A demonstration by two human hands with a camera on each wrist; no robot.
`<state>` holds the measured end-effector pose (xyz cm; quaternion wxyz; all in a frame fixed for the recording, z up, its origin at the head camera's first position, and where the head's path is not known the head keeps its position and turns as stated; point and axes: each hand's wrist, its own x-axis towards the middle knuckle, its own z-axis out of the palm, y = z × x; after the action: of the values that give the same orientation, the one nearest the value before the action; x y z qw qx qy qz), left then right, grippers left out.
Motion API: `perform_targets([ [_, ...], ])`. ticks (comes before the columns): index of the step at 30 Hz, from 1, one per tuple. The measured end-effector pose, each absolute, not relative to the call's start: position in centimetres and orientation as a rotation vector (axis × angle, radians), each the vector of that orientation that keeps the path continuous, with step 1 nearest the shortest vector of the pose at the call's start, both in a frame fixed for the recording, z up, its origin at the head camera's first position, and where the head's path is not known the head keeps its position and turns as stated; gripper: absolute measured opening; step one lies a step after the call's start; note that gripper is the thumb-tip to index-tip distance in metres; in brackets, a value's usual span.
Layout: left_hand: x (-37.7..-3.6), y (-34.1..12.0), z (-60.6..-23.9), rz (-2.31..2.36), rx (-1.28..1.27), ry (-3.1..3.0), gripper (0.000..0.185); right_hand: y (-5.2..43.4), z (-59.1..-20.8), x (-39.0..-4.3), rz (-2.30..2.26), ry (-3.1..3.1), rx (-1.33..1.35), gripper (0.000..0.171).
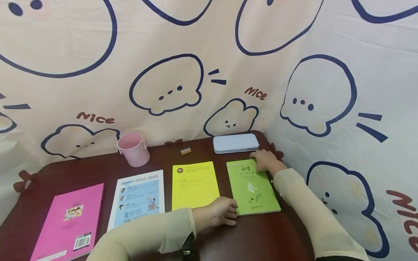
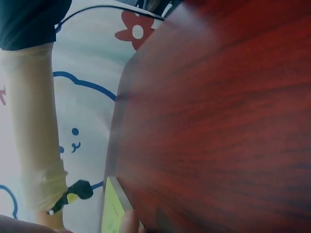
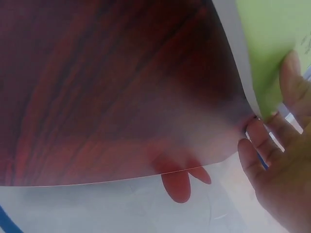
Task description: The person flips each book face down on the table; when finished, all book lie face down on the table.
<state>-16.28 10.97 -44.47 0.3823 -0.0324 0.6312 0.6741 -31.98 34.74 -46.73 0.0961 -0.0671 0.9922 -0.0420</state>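
Here the green book [image 1: 253,189], a thin rectangular paperback with a matte cover, lies flat near the right end of the table [image 1: 261,239]. The right hand [image 1: 266,160] rests on its far right corner, fingers fairly straight and spread on the cover. The left hand [image 1: 217,213] sits at its near left corner, fingers curled loosely against the edge; whether they pinch it I cannot tell. In the right wrist view the fingers [image 3: 260,145] lie along the book's pale edge.

Just left lies a glossy yellow book [image 1: 194,185], then a blue-and-white one [image 1: 137,198], then a pink one [image 1: 70,221], all apart. Behind stand a smooth pink bucket [image 1: 133,148], a small eraser [image 1: 185,150] and a rounded grey case [image 1: 236,143]. The table is dark, polished, red-brown wood grain.
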Motion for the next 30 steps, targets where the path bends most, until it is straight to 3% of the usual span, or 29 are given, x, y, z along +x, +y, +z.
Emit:
perform_targets([
  [4, -15.9, 11.4, -44.5, 1.728, -0.114, 1.638, 0.056, 35.0, -47.1, -32.2, -0.109, 2.918, -0.193, 0.057],
  [13, -15.3, 13.2, -44.5, 1.757, -0.232, 1.673, 0.083, 35.9, -47.7, -32.0, -0.279, 2.892, -0.03, 0.058],
  [26, -15.3, 14.3, -44.4, 1.717, -0.233, 1.672, 0.068, 35.6, -47.3, -31.1, -0.482, 2.887, 0.023, 0.038],
  [30, -15.2, 14.8, -44.5, 1.765, -0.243, 1.613, 0.067, 35.7, -47.1, -31.1, -0.43, 2.874, 0.049, 0.045],
])
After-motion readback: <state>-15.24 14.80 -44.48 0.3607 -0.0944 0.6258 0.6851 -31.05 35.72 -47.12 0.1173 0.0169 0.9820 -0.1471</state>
